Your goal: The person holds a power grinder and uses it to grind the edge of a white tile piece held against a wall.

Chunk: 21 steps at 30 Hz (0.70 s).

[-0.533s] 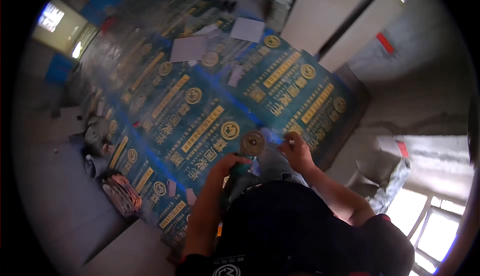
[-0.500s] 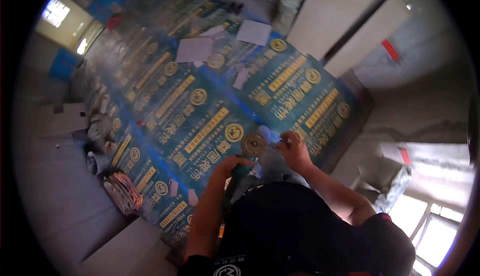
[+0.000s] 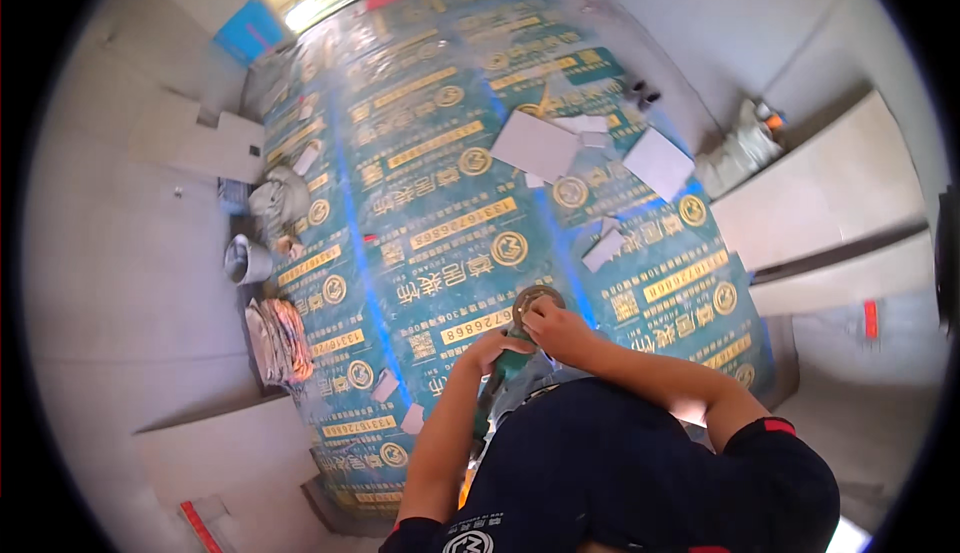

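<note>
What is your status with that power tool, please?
Left fingers around green power tool. Right fingers at its disc. Flat pale pieces on floor covering ahead.

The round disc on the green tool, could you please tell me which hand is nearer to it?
Right. The right hand is at the disc, covering part of it; the left hand holds the green tool, lower left of the disc.

Green floor sheeting (image 3: pixel 455 303) printed edge to edge, repeated rows of large yellowish characters (image 3: pixel 470 271), digit strings on yellow bars (image 3: pixel 463 223), round emblems (image 3: pixel 509 248), square code (image 3: pixel 625 305) toward right edge, far-edge print too small, dark shirt (image 3: pixel 640 453) with white ring emblem (image 3: pixel 468 543).
</note>
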Tool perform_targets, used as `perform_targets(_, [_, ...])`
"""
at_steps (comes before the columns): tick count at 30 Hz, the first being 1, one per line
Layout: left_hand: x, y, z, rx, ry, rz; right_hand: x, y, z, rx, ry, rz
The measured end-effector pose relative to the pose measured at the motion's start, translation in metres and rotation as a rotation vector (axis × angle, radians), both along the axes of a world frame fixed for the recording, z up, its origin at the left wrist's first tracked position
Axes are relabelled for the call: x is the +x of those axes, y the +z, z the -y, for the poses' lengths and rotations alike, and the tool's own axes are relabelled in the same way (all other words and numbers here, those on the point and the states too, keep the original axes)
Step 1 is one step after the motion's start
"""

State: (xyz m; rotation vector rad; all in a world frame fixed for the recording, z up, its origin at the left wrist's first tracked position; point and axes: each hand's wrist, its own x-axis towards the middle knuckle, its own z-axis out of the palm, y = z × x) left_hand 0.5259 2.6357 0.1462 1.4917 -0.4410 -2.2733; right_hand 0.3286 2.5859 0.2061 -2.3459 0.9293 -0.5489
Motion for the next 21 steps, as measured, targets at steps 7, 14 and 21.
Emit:
perform_targets(7, [0.057, 0.020, 0.092, 0.026, 0.151, -0.030, 0.057, 0.035, 0.127, 0.264, -0.080, 0.187])
perform_targets(14, [0.140, -0.023, 0.203, -0.059, 0.256, -0.128, 0.142, 0.035, 0.272, 0.512, -0.258, 0.156])
perform_targets(21, [0.251, -0.012, 0.338, -0.004, 0.147, -0.218, 0.260, 0.038, 0.376, 0.160, -0.048, 0.072])
